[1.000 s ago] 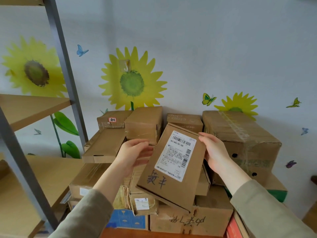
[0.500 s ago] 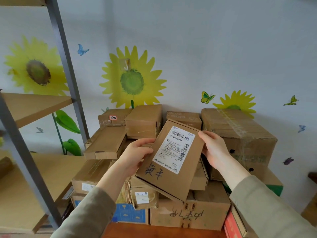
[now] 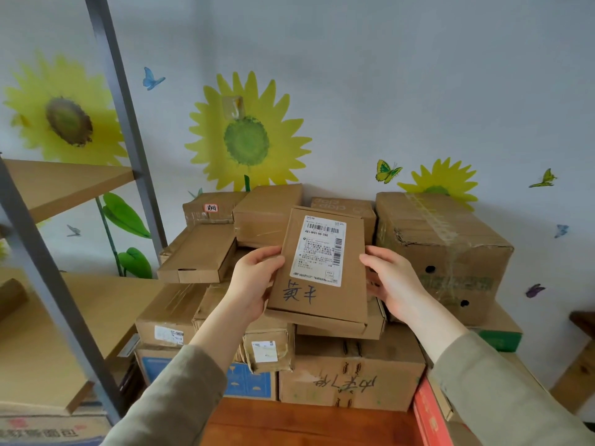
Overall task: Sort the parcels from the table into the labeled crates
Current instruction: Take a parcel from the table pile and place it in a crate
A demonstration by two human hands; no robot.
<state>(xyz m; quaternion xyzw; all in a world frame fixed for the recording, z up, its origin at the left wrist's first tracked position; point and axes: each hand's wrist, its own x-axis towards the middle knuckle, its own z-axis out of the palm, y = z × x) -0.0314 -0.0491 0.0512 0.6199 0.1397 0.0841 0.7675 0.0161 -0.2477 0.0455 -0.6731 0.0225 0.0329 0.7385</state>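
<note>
I hold a flat brown cardboard parcel (image 3: pixel 322 268) upright in front of me, its white shipping label and blue handwritten characters facing me. My left hand (image 3: pixel 254 281) grips its left edge, thumb on the front. My right hand (image 3: pixel 391 284) grips its right edge, thumb at the side and fingers behind. Behind it a pile of cardboard parcels (image 3: pixel 206 252) is stacked on the wooden table (image 3: pixel 306 423) against the wall.
A large taped box (image 3: pixel 441 246) sits at the right of the pile. A grey metal shelf rack (image 3: pixel 42 278) with wooden boards stands at the left, with a printed carton (image 3: pixel 42 429) under it. A red box (image 3: pixel 428 416) lies at the lower right.
The parcel has turned from tilted to nearly upright and square to me. My left hand has closed on its left edge; both hands have come a little nearer.
</note>
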